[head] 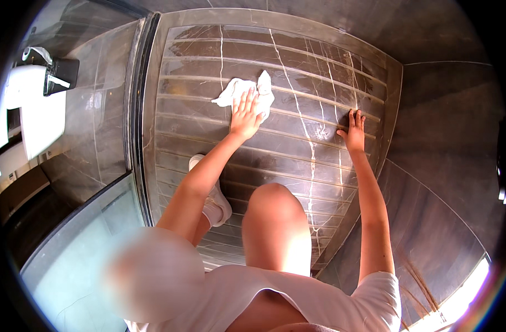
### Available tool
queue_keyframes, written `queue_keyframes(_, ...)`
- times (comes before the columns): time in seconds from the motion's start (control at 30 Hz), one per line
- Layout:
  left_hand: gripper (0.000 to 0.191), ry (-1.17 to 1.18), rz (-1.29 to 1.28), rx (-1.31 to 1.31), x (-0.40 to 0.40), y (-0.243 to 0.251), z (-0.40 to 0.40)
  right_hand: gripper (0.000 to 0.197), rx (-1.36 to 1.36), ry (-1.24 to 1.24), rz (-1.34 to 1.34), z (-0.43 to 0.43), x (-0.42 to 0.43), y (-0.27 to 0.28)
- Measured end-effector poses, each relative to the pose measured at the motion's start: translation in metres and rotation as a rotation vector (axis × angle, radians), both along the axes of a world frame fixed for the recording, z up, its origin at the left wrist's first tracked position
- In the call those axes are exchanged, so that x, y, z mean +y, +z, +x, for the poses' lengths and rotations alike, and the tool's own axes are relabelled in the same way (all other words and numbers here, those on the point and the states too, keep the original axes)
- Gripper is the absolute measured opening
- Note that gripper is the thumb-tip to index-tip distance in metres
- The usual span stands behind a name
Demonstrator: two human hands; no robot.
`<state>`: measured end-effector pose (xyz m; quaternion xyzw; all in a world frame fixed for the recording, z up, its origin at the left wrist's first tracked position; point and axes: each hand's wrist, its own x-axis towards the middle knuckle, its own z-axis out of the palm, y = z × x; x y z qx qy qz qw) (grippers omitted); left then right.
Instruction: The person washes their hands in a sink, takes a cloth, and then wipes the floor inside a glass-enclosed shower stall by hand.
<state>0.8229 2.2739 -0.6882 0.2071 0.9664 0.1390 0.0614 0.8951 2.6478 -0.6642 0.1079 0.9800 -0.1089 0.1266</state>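
My left hand (245,118) presses down on a crumpled white cloth (266,89), its fingers stretched over the fabric and holding it against the floor. Part of the cloth is hidden beneath the palm. Under it lies the dark, marble-veined tile floor (253,162), cut by parallel grooves and wet-looking in patches towards the far side. My right hand (354,130) rests on the same floor near its right border, fingers apart and nothing in them.
A bent knee (275,207) and a white shoe (215,199) are on the floor near me. Dark tiled walls (439,120) rise on the right. To the left run a black metal frame (141,112) and a frosted glass panel (95,245). Beyond stands a black bin (68,74) beside a white fixture (43,112).
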Motion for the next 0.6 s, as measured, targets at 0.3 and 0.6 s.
queue_keyframes(0.3,0.064,0.119,0.429,-0.142,0.028,0.002,0.031,0.060,0.380,-0.076,-0.193,-0.001,-0.060,0.021)
queue_keyframes(0.6,0.028,0.544,1.312,-0.197,-0.009,0.037,0.028,0.058,0.396,0.136,-0.531,-0.025,-0.263,0.010)
